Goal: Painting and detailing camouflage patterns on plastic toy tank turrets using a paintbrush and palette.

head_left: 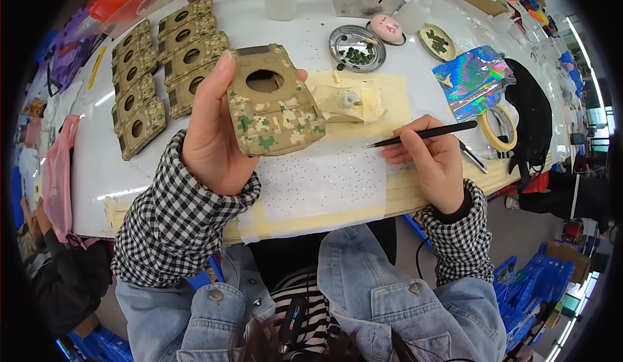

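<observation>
My left hand (209, 131) grips a camouflage model tank hull (276, 112), raised above the table and tilted. The hull is tan with green and brown pixel patches and has a round hole in its top. Between the thumb and fingers of my right hand (433, 164) is a pair of black tweezers (448, 130), its tip pointing left, apart from the hull. Below lies a white sheet (324, 190) scattered with many tiny specks. Beyond the tweezers, a taped cream-coloured block (331, 105) with a small whitish round piece on it sits on masking tape.
Two rows of similar hulls (138, 128) stand at left. At the back are a metal dish (335, 34) of dark green bits, a pink round object (387, 29) and a white bottle (280, 1). To the right lie a shiny holographic pouch (470, 83), a tape roll (485, 128) and a black bag (535, 102).
</observation>
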Tool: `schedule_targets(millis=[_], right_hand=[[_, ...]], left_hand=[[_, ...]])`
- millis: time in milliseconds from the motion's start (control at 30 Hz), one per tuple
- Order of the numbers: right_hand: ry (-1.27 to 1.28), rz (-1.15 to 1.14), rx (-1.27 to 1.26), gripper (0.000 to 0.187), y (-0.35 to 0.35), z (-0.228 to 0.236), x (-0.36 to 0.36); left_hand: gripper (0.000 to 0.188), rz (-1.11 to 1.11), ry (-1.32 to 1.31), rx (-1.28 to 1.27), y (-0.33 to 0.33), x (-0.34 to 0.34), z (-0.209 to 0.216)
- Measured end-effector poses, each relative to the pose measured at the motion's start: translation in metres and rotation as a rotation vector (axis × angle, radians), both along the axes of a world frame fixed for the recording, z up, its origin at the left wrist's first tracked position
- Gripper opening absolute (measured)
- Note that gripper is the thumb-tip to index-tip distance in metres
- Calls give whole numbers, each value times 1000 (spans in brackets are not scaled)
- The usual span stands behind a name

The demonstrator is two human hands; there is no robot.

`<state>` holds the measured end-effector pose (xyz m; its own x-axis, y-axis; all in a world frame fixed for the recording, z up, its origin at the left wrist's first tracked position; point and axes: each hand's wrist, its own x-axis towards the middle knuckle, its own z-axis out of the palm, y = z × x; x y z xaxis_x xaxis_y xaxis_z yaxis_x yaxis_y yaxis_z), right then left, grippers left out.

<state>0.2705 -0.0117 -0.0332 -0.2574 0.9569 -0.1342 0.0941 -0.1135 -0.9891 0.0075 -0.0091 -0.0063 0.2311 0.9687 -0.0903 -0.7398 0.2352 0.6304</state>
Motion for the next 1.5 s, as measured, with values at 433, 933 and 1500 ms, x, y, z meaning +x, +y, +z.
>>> schedule_targets(millis=[433, 933, 1500], right_hand=[[-36, 11, -10, 17, 1, -2, -2], [-56, 16, -30, 18, 2, 0, -2], [-55, 6, -40, 16, 2, 0, -2]], left_hand=[[56, -7, 25, -3, 0, 1, 1], [63, 9, -2, -96, 0, 2, 2], [66, -9, -104, -93, 1, 1, -1]])
